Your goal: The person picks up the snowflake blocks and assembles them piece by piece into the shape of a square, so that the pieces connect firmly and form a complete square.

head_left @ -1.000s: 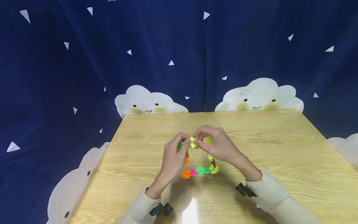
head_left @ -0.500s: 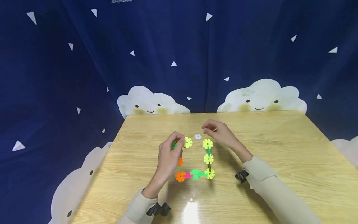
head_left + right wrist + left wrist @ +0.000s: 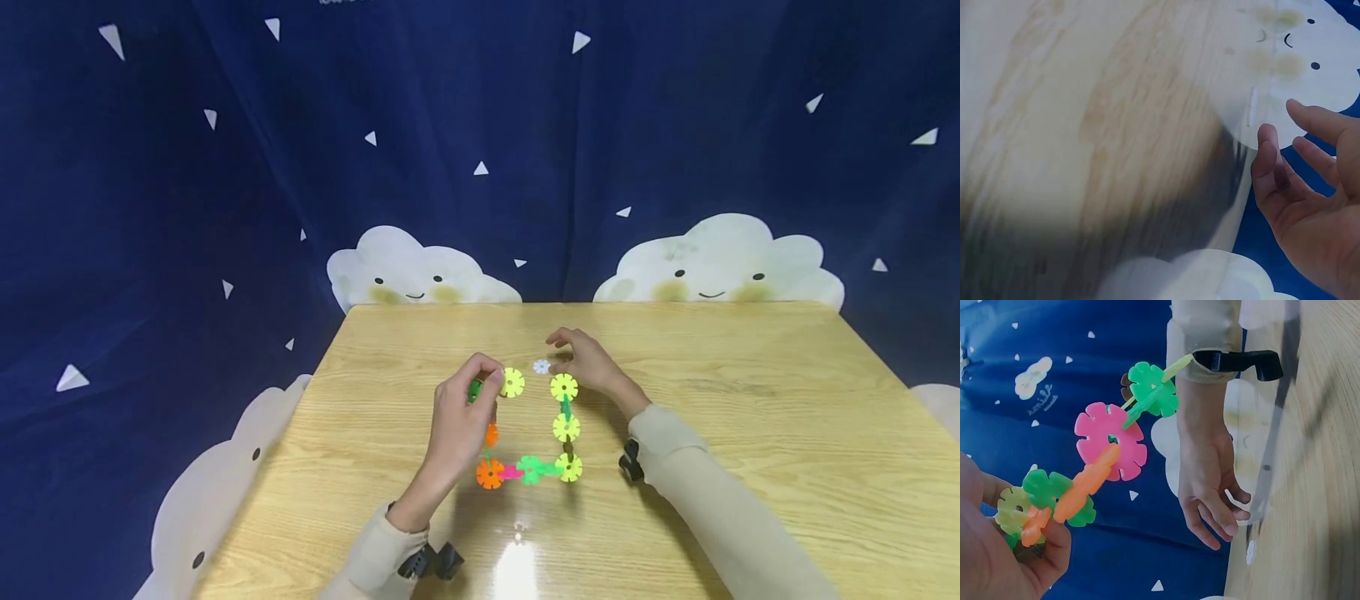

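My left hand [image 3: 459, 417] pinches a chain of snowflake discs, bent into an open square above the table. Its end is a yellow disc [image 3: 513, 382] by my fingertips; an orange disc [image 3: 491, 474] marks a lower corner. Yellow and green discs run up the far side to another yellow disc [image 3: 564, 387]. In the left wrist view a pink disc [image 3: 1094, 428] hangs mid-chain. A white snowflake disc [image 3: 542, 367] lies on the table beyond the chain. Beside it is my right hand [image 3: 588, 365], fingers spread and holding nothing; in the right wrist view the disc [image 3: 1252, 107] appears edge-on.
The wooden table [image 3: 750, 467] extends around both hands. Behind its far edge hangs a dark blue curtain [image 3: 420, 108] with white triangles and clouds. A camera [image 3: 431, 562] is strapped at the left wrist, another [image 3: 632, 461] at the right.
My right hand has let go of the chain, drawn away, and then come down beside the white disc. The left hand has kept its pinch on the chain, which hangs in nearly the same place.
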A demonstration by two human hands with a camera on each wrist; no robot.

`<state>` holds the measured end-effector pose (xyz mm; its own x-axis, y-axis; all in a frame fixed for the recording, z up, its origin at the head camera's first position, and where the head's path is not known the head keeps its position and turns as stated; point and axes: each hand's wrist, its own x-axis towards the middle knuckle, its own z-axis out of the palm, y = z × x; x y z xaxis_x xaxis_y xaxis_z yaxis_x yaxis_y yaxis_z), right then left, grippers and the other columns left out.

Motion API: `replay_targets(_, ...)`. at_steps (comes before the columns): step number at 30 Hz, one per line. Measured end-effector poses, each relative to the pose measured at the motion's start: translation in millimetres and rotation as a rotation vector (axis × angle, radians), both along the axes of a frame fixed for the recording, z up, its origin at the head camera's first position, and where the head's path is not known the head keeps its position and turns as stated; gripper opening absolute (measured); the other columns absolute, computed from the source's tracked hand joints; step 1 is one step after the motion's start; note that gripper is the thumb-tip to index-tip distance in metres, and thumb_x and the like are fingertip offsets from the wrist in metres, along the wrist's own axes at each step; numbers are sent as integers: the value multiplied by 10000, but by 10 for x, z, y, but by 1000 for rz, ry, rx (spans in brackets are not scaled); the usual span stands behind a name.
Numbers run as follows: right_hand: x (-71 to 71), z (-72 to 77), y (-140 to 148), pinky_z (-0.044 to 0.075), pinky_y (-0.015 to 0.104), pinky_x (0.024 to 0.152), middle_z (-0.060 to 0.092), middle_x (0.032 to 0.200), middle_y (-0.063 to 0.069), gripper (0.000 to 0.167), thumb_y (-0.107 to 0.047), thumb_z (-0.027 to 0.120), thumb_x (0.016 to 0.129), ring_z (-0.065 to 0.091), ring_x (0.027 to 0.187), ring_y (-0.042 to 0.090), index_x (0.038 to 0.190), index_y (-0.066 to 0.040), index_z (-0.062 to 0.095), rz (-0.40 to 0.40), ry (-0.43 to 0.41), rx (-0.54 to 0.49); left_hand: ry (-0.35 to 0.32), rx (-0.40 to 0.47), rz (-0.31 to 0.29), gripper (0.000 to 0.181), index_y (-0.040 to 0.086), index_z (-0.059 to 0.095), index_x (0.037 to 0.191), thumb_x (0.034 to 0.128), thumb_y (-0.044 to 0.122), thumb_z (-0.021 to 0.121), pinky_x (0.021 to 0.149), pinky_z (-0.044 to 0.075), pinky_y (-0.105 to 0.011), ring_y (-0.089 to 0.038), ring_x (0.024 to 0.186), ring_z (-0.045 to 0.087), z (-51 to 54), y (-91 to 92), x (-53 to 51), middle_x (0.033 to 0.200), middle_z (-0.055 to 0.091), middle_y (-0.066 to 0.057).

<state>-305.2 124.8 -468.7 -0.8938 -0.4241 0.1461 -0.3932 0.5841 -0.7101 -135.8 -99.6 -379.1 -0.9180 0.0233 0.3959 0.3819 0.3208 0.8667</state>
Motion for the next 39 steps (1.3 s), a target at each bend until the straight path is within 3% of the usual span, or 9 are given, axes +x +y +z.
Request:
replay_targets(9,-80,-120,-34,377,578,1158,605,1380,268,561,37,792,847,503,1360,462,1360,73,569,-13,-88,-72,-4,0,-36,177,127,699,968,1060,159,551,471,402,-247,-203,476,510,12,35,-1,577,542,-65)
replay_targets(13,-109,-201,-91,394,585,1143,659,1299,251,499,66,777,838,565,1292,451,1308,73,609,-4,-49,-104,-11,-3,-41,178,146,693,961,1061,169,548,473,402,-246,-192,476,510,12,42,2,579,544,-74)
replay_targets(20,-101,-220,-146,467,560,1075,734,1147,180,389,115,760,825,665,1146,391,1196,11,704,-12,0,-58,-31,-8,-34,192,126,700,978,1067,209,551,479,414,-248,-195,487,513,7,39,3,585,544,-62)
replay_targets(29,-90,-148,-147,522,489,974,715,1148,191,439,235,646,761,651,1102,361,1152,41,691,144,-44,3,-46,-9,-16,159,182,723,1008,1057,271,600,525,436,-262,-161,492,511,12,17,10,713,599,6)
replay_targets(33,-80,-131,-139,542,458,931,693,1165,230,408,263,628,786,646,1081,371,1152,84,648,212,-72,35,-53,-8,-13,155,184,722,1001,1055,263,600,523,434,-261,-153,489,510,8,16,17,746,612,4)
replay_targets(39,-46,-110,-91,547,428,919,691,1148,223,332,221,649,840,650,1030,340,1144,86,644,213,-70,81,-65,-10,-12,161,184,718,983,1056,264,598,537,432,-267,-162,481,493,-5,-6,17,649,574,-54)
